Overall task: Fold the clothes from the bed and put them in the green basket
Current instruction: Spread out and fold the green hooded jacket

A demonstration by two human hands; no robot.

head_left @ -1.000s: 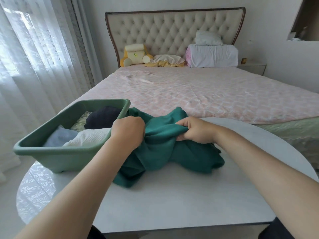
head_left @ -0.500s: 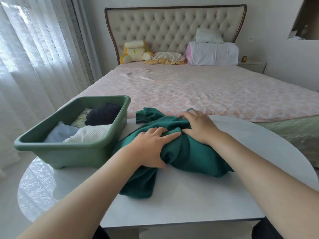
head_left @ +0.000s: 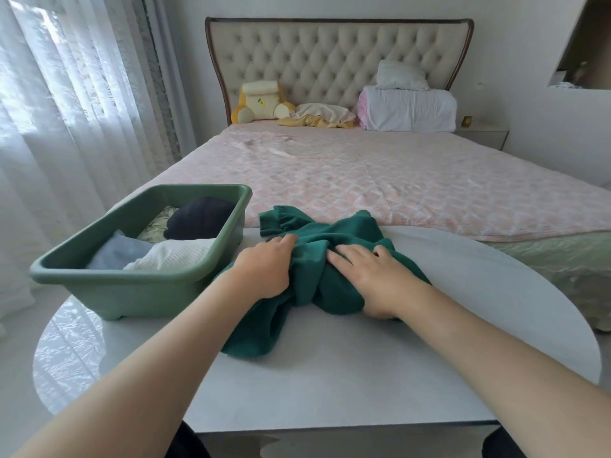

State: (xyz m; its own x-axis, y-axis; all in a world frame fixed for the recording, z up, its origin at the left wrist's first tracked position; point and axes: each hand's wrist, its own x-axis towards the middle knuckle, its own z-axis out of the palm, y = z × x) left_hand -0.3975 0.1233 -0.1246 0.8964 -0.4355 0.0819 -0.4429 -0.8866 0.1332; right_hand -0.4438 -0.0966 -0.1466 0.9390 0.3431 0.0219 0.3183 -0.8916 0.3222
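Sweater (head_left: 330,259) lay bunched near table's (head_left: 363,375) far edge, pressed flat under left hand (head_left: 264,269) and right hand (head_left: 373,276), neither clenched; crooked fold risked.

Setting: home bedroom. Evidence: large bed (head_left: 380,180) with pink quilted cover directly beyond both hands; tufted cream headboard (head_left: 330,57) at its far end. Rolled white bedding (head_left: 410,109) and small pillow (head_left: 400,74) far beyond the right hand (head_left: 373,276); yellow plush cushion (head_left: 259,102) far beyond the left hand (head_left: 264,269). Sheer white curtains (head_left: 66,110) over a lit window well left of the left hand. Nightstand (head_left: 482,137) far right of the bed.
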